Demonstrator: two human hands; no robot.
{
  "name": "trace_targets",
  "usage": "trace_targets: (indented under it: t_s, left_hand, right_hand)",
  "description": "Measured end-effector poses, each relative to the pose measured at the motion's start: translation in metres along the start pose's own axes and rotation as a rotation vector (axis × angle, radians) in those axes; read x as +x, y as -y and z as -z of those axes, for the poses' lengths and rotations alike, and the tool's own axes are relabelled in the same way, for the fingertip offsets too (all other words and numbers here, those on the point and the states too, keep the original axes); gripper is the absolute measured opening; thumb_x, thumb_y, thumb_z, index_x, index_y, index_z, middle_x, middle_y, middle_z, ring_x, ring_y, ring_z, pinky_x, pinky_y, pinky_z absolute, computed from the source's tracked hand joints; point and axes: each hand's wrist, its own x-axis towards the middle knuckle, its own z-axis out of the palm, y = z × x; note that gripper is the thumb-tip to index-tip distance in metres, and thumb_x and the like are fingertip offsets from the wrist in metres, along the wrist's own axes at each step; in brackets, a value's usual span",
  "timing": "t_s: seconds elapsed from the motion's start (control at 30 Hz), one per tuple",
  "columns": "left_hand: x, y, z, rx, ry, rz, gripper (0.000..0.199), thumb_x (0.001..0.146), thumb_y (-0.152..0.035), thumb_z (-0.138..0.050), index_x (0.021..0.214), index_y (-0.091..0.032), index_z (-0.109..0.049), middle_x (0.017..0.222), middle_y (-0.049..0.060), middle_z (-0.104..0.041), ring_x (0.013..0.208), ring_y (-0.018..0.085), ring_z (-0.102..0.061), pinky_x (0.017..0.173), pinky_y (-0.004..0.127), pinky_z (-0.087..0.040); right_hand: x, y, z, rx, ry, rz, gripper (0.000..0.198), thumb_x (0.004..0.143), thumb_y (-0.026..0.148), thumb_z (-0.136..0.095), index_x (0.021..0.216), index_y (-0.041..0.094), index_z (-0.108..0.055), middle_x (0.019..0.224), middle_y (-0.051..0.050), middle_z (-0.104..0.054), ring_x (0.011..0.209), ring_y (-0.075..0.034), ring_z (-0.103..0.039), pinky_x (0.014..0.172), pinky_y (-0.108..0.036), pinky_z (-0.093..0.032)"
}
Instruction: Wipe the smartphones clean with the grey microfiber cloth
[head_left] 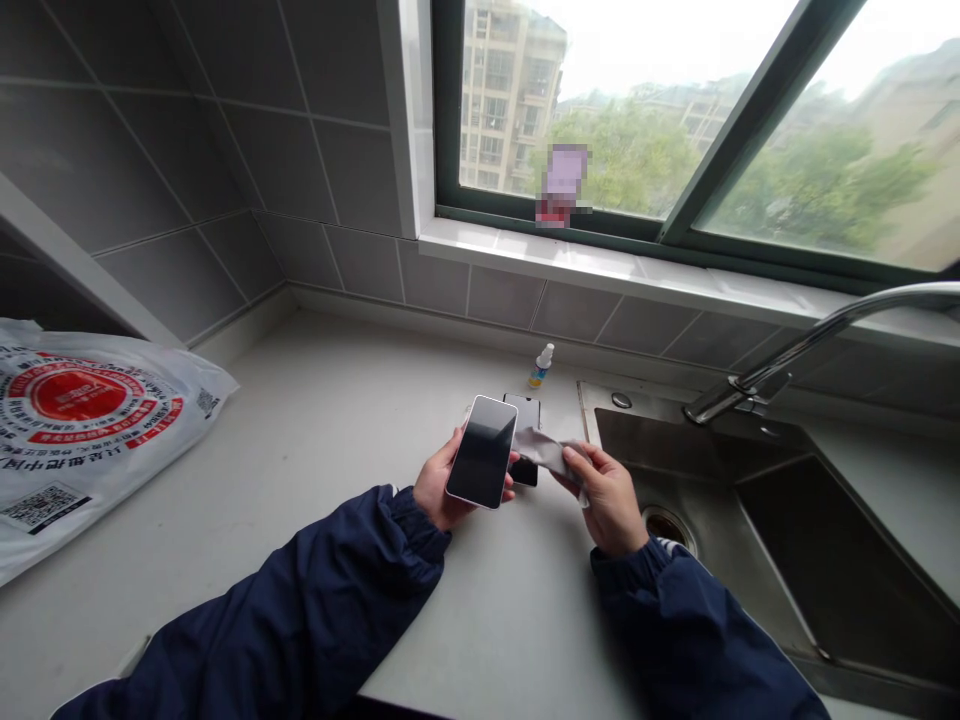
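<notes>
My left hand (441, 482) is wrapped round a smartphone (482, 453) with a dark screen and a pale edge, its screen tilted up toward me. In my right hand (611, 498) a thin grey cloth (547, 452) is pinched between thumb and fingers. The cloth's free end hangs out to the left, close to the phone's right edge; whether they touch I cannot tell. Behind it, a second phone (529, 474) lies on the counter, partly covered by the cloth and the held phone. A small white spray bottle (541, 368) stands upright just beyond.
The pale counter (337, 400) runs below a tiled wall and a window. On the right is a steel sink (720, 520) with a curved faucet (810, 345) reaching over it. A white plastic bag (97, 420) with red print lies at the left.
</notes>
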Motion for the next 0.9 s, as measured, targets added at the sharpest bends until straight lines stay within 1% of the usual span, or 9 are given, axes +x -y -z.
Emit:
trace_targets:
  t_s: [0.17, 0.27, 0.33, 0.4, 0.47, 0.53, 0.67, 0.8, 0.9]
  left_hand:
    - [0.002, 0.01, 0.004, 0.056, 0.088, 0.128, 0.071, 0.092, -0.062, -0.034, 0.124, -0.004, -0.06, 0.114, 0.022, -0.067, 0.075, 0.026, -0.069, 0.07, 0.044, -0.056]
    - [0.004, 0.012, 0.007, 0.079, 0.126, 0.22, 0.074, 0.092, -0.065, -0.033, 0.128, -0.005, -0.057, 0.113, 0.022, -0.067, 0.075, 0.027, -0.069, 0.065, 0.043, -0.056]
    - [0.005, 0.013, 0.009, 0.078, 0.11, 0.271, 0.073, 0.092, -0.064, -0.032, 0.127, -0.005, -0.058, 0.108, 0.021, -0.069, 0.073, 0.027, -0.069, 0.063, 0.043, -0.056]
    - [0.006, 0.012, 0.011, 0.064, 0.073, 0.288, 0.07, 0.093, -0.063, -0.032, 0.123, -0.006, -0.06, 0.098, 0.018, -0.072, 0.071, 0.027, -0.07, 0.063, 0.043, -0.056]
    - [0.007, 0.011, 0.012, 0.053, 0.054, 0.297, 0.069, 0.093, -0.063, -0.033, 0.12, -0.006, -0.062, 0.09, 0.016, -0.072, 0.071, 0.028, -0.069, 0.063, 0.042, -0.055]
    - [0.007, 0.011, 0.013, 0.051, 0.048, 0.31, 0.068, 0.093, -0.063, -0.034, 0.118, -0.006, -0.063, 0.088, 0.016, -0.072, 0.072, 0.028, -0.07, 0.063, 0.042, -0.055]
    - [0.006, 0.013, 0.011, 0.045, 0.005, 0.283, 0.061, 0.094, -0.058, -0.036, 0.119, -0.009, -0.063, 0.085, 0.014, -0.073, 0.068, 0.025, -0.069, 0.067, 0.04, -0.054]
    - [0.004, 0.016, 0.0, 0.007, -0.012, 0.123, 0.052, 0.098, -0.043, -0.035, 0.121, -0.006, -0.063, 0.091, 0.014, -0.073, 0.085, 0.023, -0.07, 0.087, 0.033, -0.05]
    - [0.003, 0.014, -0.004, 0.017, -0.02, 0.101, 0.054, 0.099, -0.044, -0.034, 0.122, -0.004, -0.062, 0.091, 0.013, -0.074, 0.089, 0.025, -0.07, 0.085, 0.033, -0.05]
  right_hand:
    - [0.002, -0.003, 0.003, -0.09, -0.091, 0.2, 0.038, 0.083, 0.043, -0.072, 0.111, 0.017, -0.069, 0.108, -0.008, -0.073, 0.098, -0.025, -0.071, 0.089, -0.045, -0.059]
    - [-0.009, -0.004, -0.004, -0.233, -0.032, 0.29, 0.042, 0.09, 0.044, -0.063, 0.123, 0.018, -0.066, 0.114, -0.01, -0.072, 0.106, -0.03, -0.068, 0.09, -0.05, -0.057]
    - [-0.018, -0.005, -0.01, -0.358, 0.095, 0.323, 0.041, 0.087, 0.04, -0.068, 0.124, 0.022, -0.067, 0.12, -0.01, -0.07, 0.121, -0.034, -0.06, 0.099, -0.055, -0.05]
    - [-0.024, -0.005, -0.014, -0.513, 0.261, 0.408, 0.042, 0.082, 0.035, -0.074, 0.122, 0.025, -0.068, 0.134, -0.007, -0.061, 0.139, -0.036, -0.039, 0.115, -0.06, -0.027]
    - [-0.027, -0.006, -0.015, -0.857, 0.435, 0.606, 0.049, 0.093, 0.034, -0.06, 0.141, 0.026, -0.052, 0.15, -0.006, -0.044, 0.148, -0.034, -0.017, 0.117, -0.064, -0.01]
    - [-0.027, -0.006, -0.014, -1.104, 0.519, 0.752, 0.052, 0.101, 0.032, -0.044, 0.152, 0.026, -0.034, 0.157, -0.005, -0.031, 0.15, -0.031, -0.006, 0.117, -0.065, -0.008]
    - [-0.031, -0.006, -0.015, -1.222, 0.613, 0.851, 0.055, 0.103, 0.031, -0.037, 0.155, 0.022, -0.023, 0.158, -0.006, -0.03, 0.15, -0.029, -0.005, 0.119, -0.062, -0.011]
    - [-0.046, -0.002, -0.027, -1.21, 0.811, 0.893, 0.059, 0.101, 0.034, -0.04, 0.155, 0.017, -0.023, 0.156, -0.007, -0.034, 0.15, -0.029, -0.009, 0.12, -0.059, -0.01]
    - [-0.056, 0.001, -0.032, -1.167, 0.93, 0.926, 0.061, 0.1, 0.038, -0.042, 0.154, 0.015, -0.024, 0.155, -0.006, -0.037, 0.15, -0.03, -0.011, 0.121, -0.058, -0.009]
